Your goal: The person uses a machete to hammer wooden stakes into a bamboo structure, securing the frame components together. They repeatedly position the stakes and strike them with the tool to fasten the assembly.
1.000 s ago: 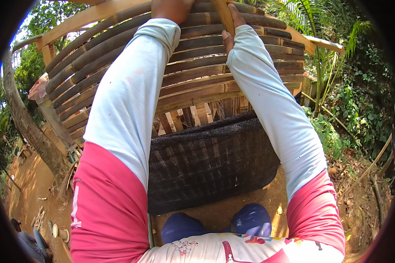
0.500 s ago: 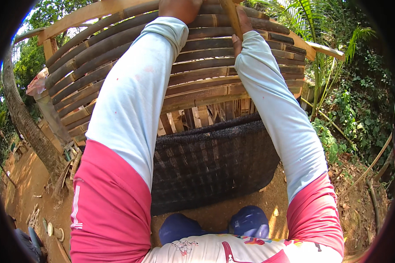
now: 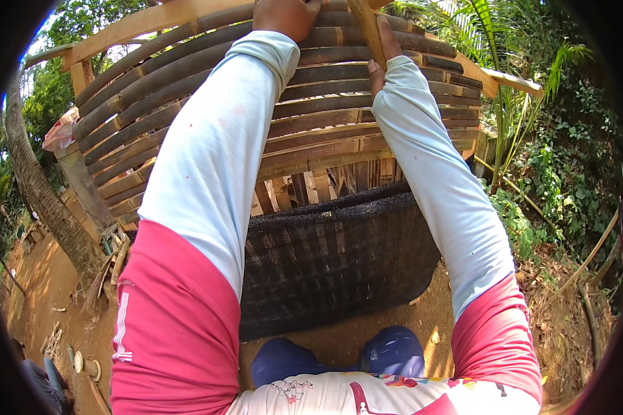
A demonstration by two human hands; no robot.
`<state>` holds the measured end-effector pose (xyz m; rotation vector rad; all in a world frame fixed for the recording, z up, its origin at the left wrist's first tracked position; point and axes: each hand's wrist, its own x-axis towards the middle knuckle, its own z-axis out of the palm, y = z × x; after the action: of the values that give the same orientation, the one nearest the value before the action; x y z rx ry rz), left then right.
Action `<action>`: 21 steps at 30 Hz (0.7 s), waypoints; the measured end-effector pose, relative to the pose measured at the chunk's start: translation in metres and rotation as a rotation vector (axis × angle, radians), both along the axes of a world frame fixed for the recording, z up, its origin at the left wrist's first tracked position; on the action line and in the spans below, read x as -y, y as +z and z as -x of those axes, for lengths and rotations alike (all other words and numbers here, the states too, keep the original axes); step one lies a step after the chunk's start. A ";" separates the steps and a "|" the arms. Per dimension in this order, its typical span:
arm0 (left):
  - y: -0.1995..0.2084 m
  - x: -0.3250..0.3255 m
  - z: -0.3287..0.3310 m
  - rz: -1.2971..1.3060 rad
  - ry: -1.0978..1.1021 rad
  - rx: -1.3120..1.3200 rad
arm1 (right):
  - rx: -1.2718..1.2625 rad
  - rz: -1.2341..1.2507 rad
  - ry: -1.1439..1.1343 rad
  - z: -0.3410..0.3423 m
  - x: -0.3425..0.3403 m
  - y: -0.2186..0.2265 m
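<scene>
Across the top of the head view stretches a slatted bamboo panel (image 3: 318,119), its dark split strips running sideways with narrow gaps. My left hand (image 3: 284,16) is closed over its upper part, fingers curled; whatever they hold is hidden beyond the hand and the picture's edge. Just to the right, a brown wooden stick (image 3: 368,31) slants down over the strips and leaves the picture at the top. My right hand (image 3: 386,54) grips its lower end, with the thumb on the near side and a finger along the right.
Black mesh netting (image 3: 332,270) hangs below the panel, before upright bamboo slats (image 3: 318,185). A wooden rail (image 3: 152,21) runs behind the panel. Left are a leaning tree trunk (image 3: 55,200) and a spool (image 3: 86,364) on the dirt; right, a leafy bank (image 3: 561,166).
Both hands and the stick appear very slightly lower in the picture, along with a small shift of the whole view. The grips look the same.
</scene>
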<state>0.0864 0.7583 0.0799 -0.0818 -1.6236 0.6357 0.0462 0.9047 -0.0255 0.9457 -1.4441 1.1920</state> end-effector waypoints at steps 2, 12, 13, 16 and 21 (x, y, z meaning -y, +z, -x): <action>0.001 0.012 0.003 0.039 0.015 -0.070 | -0.005 0.003 0.024 -0.004 0.006 0.000; 0.002 -0.003 0.005 0.007 0.038 -0.101 | -0.023 0.003 0.000 -0.004 -0.005 0.003; 0.000 0.001 0.006 0.081 0.032 -0.146 | -0.026 0.004 -0.003 -0.003 -0.005 0.003; -0.001 0.000 0.001 0.074 0.100 -0.065 | -0.017 0.001 -0.002 0.002 -0.002 0.011; 0.002 -0.007 -0.001 -0.032 0.101 -0.036 | -0.017 -0.003 -0.006 -0.008 -0.008 0.000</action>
<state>0.0876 0.7650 0.0822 0.0349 -1.6105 0.6842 0.0539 0.9129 -0.0254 0.9507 -1.4348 1.1752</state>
